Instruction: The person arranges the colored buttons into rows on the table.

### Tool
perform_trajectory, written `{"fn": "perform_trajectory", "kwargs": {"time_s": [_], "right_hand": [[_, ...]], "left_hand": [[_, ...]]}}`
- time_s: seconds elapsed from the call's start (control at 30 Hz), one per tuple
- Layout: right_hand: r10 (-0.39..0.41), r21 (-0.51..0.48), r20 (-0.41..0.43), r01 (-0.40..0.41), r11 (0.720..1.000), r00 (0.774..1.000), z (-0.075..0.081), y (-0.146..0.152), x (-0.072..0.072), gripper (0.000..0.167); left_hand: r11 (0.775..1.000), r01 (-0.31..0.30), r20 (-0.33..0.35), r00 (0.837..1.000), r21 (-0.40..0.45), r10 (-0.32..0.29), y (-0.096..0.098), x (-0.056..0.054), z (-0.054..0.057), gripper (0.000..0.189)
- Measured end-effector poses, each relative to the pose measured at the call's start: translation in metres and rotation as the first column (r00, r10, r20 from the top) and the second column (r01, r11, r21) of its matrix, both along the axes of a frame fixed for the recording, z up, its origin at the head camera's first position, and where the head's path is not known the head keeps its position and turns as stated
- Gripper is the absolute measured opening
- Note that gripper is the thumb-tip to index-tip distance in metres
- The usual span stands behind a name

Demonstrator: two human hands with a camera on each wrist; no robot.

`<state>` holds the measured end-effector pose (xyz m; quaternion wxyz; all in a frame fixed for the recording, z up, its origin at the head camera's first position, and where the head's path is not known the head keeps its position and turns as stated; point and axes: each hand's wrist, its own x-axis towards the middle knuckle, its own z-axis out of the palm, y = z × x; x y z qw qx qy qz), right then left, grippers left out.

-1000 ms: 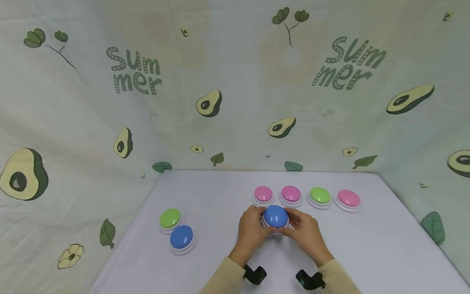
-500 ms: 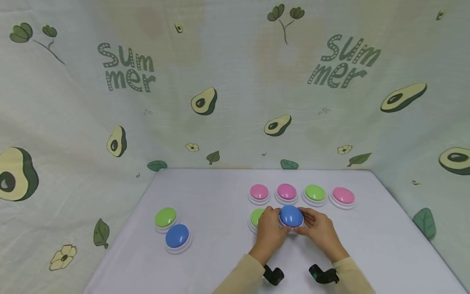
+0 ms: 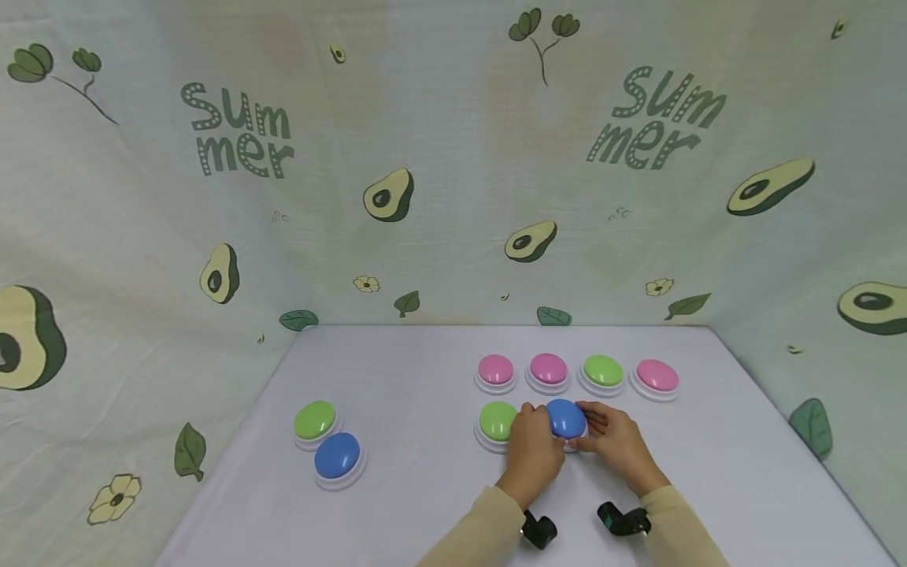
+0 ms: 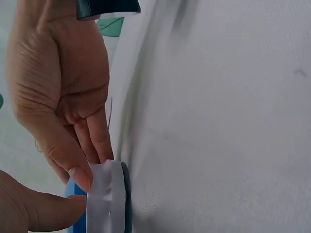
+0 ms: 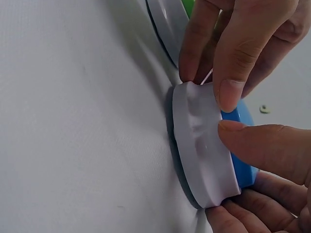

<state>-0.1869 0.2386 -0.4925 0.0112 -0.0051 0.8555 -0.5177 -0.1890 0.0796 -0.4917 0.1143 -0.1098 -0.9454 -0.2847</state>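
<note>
Both hands are at a blue-domed push button (image 3: pixel 567 419) with a white round base, right of the middle of the table. My left hand (image 3: pixel 534 453) grips its left side, thumb in front and fingers round the far side. From the right, my right hand (image 3: pixel 620 449) holds the same button, its thumb tip near the left one. In the right wrist view the white base (image 5: pixel 201 145) has its dark underside at or close to the cloth; contact is hard to tell. A green button (image 3: pixel 497 421) stands just left of my left hand.
Behind the hands runs a row of buttons: pink (image 3: pixel 495 370), pink (image 3: pixel 549 370), green (image 3: pixel 603 371) and pink (image 3: pixel 657 376). At the left stand a green button (image 3: pixel 315 421) and a blue button (image 3: pixel 337 457). A printed cloth (image 3: pixel 453 157) hangs behind the white table (image 3: pixel 411 378).
Both hands have carried the blue button rightward, uncovering the green button on the left. Over the last half second the button hardly moves, while my left hand shifts slightly. The head view drifts a little.
</note>
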Motion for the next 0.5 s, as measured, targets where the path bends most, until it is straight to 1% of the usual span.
{"fn": "perform_trajectory", "kwargs": {"time_s": [0.2,0.3,0.43,0.5], "right_hand": [[0.006,-0.009,-0.005,-0.006,1.000,1.000,-0.0053,0.0016,-0.0049,0.076],[0.010,-0.002,-0.003,-0.010,1.000,1.000,-0.0068,0.0022,-0.0062,0.076],[0.021,0.013,-0.001,-0.021,1.000,1.000,-0.0063,0.0033,-0.0064,0.078],[0.032,0.030,-0.011,-0.031,0.999,0.999,-0.0057,0.0046,-0.0065,0.080]], "left_hand": [[1.000,0.005,0.025,1.000,-0.013,-0.004,0.0006,-0.0003,0.0010,0.044],[0.999,0.005,0.036,0.999,-0.038,-0.003,0.0012,0.0003,0.0011,0.046],[0.999,0.017,0.040,0.999,-0.050,-0.015,0.0038,0.0028,0.0003,0.059],[0.999,0.023,0.045,0.999,-0.032,-0.021,0.0055,0.0047,-0.0012,0.066]]}}
